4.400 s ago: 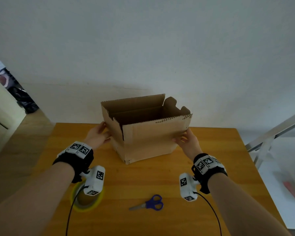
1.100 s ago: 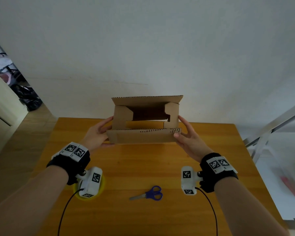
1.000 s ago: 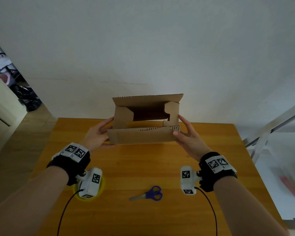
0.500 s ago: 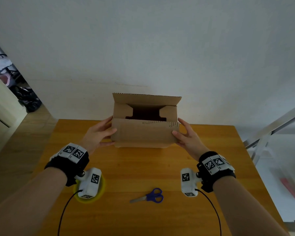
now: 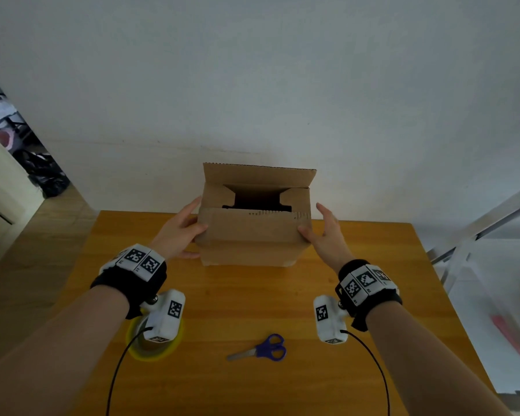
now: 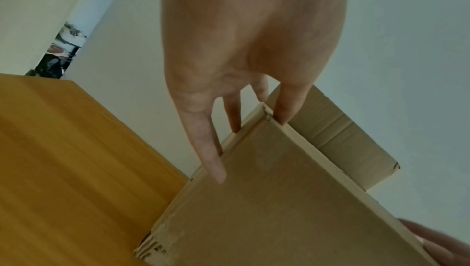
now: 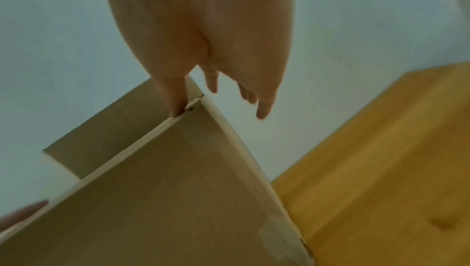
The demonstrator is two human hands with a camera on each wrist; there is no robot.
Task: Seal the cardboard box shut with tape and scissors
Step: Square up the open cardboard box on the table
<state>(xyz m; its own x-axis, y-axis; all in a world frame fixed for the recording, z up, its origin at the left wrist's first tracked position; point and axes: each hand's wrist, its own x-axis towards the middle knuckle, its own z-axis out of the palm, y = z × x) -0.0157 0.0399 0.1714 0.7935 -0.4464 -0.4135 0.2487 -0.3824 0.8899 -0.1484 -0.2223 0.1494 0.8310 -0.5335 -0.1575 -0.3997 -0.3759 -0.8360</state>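
Cardboard box (image 5: 249,235) standing toward the far edge of the wooden table (image 5: 252,301), close to the white wall (image 5: 252,70). Far flap upright, near flap folded up across the front, two side flaps turned inward over a dark opening. Held between both hands. Left hand (image 5: 177,232) against the box's left side, thumb laid over the near flap's corner, fingers (image 6: 203,139) straight and spread along the left edge, tips touching the cardboard in the left wrist view. Right hand (image 5: 324,235) at the box's right side, thumb (image 7: 170,93) pressed on the near flap's upper corner, remaining fingers (image 7: 264,107) extended and loosely spread, apparently clear of the side wall in the right wrist view. Neither hand wrapped round the box; more a flat two-sided brace with thumbs on the front. Blue-handled scissors (image 5: 261,349) lying flat on the near part of the table, between the two forearms, well apart from the box. Yellow tape roll (image 5: 138,349) also on the near table, left of the scissors, partly hidden beneath the left wrist camera (image 5: 164,319). Black cables trailing from both wrist units toward the near edge.
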